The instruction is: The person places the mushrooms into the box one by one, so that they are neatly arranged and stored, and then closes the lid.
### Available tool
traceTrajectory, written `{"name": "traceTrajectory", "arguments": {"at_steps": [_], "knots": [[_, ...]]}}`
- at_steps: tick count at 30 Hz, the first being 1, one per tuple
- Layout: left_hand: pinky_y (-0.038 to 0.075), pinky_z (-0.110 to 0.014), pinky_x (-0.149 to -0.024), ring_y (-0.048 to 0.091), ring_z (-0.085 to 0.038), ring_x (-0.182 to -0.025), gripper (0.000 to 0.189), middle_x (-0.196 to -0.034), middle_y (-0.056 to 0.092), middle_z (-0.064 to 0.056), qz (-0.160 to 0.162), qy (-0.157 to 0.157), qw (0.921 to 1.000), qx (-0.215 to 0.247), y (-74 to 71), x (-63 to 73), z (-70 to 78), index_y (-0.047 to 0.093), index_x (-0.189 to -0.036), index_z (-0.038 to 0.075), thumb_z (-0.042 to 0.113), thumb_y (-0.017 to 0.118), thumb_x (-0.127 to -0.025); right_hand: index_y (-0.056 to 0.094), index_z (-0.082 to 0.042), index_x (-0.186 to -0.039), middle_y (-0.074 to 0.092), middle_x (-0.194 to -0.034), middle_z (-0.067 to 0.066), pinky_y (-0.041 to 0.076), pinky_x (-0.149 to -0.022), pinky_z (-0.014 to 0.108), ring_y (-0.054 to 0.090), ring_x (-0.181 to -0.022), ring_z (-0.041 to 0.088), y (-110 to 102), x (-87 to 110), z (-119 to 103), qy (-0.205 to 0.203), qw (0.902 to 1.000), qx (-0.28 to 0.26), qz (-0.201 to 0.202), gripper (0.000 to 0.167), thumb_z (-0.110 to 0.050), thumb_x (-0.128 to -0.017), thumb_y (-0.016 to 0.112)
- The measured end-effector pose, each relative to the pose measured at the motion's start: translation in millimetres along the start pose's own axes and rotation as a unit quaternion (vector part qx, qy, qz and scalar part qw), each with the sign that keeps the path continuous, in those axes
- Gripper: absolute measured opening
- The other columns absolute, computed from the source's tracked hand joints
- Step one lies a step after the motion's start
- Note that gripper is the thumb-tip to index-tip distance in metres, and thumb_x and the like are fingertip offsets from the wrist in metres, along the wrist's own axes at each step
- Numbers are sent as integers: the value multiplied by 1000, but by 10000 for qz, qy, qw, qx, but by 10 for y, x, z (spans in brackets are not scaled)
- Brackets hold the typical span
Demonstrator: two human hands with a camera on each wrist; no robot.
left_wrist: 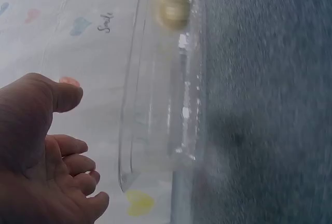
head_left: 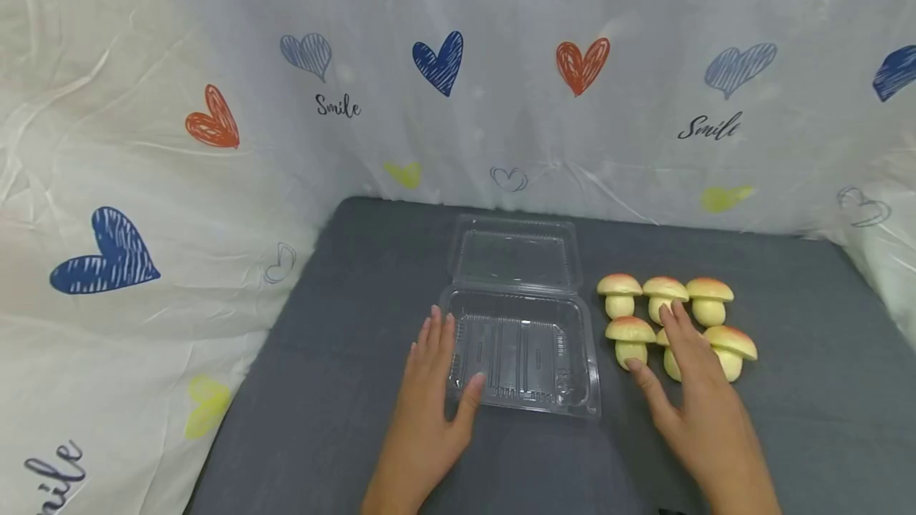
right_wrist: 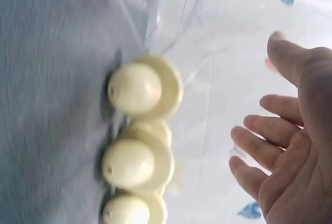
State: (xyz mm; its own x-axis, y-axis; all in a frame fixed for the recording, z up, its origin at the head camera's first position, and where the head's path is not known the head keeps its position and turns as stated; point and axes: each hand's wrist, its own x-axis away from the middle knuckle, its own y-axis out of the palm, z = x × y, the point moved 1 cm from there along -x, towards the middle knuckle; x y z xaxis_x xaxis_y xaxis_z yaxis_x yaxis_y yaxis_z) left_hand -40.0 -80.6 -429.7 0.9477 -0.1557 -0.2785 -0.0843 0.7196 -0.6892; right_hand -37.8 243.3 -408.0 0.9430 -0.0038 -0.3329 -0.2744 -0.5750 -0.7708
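A clear plastic clamshell box point(head_left: 525, 404) lies with its lid point(head_left: 515, 257) folded back toward the curtain. Over the box's left edge hovers my left hand point(head_left: 427, 412), fingers extended and thumb apart, holding nothing. In the left wrist view the box point(left_wrist: 161, 99) stands off from the fingers. Several cream toy mushrooms with reddish cap tops, such as the front left mushroom point(head_left: 630, 332), form two rows right of the box. My right hand point(head_left: 704, 412) is above the front row, fingers spread and holding nothing, partly covering the front middle mushroom. The right wrist view shows a mushroom point(right_wrist: 136, 89) apart from the fingers.
A dark grey cloth point(head_left: 343, 356) covers the table. Behind it and at its sides hangs a white curtain point(head_left: 515, 133) printed with hearts and the word Smile. A small black object point(head_left: 671, 512) shows at the bottom edge of the head view.
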Motion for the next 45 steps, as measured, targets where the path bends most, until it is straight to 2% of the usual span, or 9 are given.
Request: {"name": "traceTrajectory", "arguments": {"at_steps": [7,12,15,19,24,31,37,40,45], "knots": [[18,-59,-127,2,-19,-163,75,-177,1,4,-146,-621,9961,606,-40,-16,-139,17,-171,14,36,56,-111,25,-14,-170,21,-175,14,25,-114,76,29,-153,51,-163,-5,320,188,9993,276,178,75,-19,-107,65],[18,-55,-128,6,-21,-163,74,-177,2,2,-272,-853,9921,884,-40,-5,-189,18,-170,9,41,51,-112,22,-8,-169,20,-173,21,25,-112,77,26,-153,53,-243,10,557,364,9980,509,112,78,-11,-105,66],[18,-55,-128,10,-24,-162,73,-177,3,0,-265,-924,9908,952,-31,0,-216,18,-170,7,41,49,-113,21,-4,-169,19,-173,24,21,-117,74,20,-157,49,-275,4,691,448,9970,635,-19,80,-7,-104,67],[19,-55,-128,13,-25,-161,70,-176,6,-5,-262,-978,9894,1040,-7,1,-250,17,-169,4,32,50,-114,19,3,-167,15,-171,30,12,-124,69,12,-158,49,-291,-10,848,480,9957,738,-292,82,-4,-102,69],[19,-55,-128,15,-28,-161,67,-176,9,-10,-303,-1046,9873,1156,30,3,-280,14,-169,4,22,49,-114,15,7,-166,9,-169,36,8,-124,70,5,-158,52,-294,-39,991,539,9938,744,-632,87,-6,-101,71],[18,-54,-128,15,-28,-160,65,-175,12,-14,-266,-1172,9840,1316,59,0,-308,15,-168,1,16,48,-114,12,6,-166,7,-169,36,9,-121,74,4,-157,53,-260,-58,1142,557,9925,771,-766,92,-11,-100,74],[18,-53,-129,15,-28,-161,66,-175,13,-15,-260,-1279,9808,1449,70,-12,-319,15,-168,-1,14,48,-114,13,5,-166,9,-170,34,12,-120,75,7,-157,52,-235,-75,1232,594,9918,826,-772,96,-11,-97,78],[18,-54,-129,15,-28,-161,66,-175,14,-15,-254,-1313,9792,1529,72,-14,-318,14,-168,0,14,48,-114,15,3,-167,13,-169,33,18,-116,78,13,-156,54,-241,-79,1262,650,9910,893,-762,97,-13,-96,79],[18,-53,-129,16,-28,-161,66,-175,15,-16,-226,-1325,9771,1647,81,-8,-322,15,-168,0,13,49,-113,20,0,-167,31,-158,41,37,-94,82,40,-129,71,-285,-86,1288,972,9849,1187,-805,97,-25,-96,81]]}}
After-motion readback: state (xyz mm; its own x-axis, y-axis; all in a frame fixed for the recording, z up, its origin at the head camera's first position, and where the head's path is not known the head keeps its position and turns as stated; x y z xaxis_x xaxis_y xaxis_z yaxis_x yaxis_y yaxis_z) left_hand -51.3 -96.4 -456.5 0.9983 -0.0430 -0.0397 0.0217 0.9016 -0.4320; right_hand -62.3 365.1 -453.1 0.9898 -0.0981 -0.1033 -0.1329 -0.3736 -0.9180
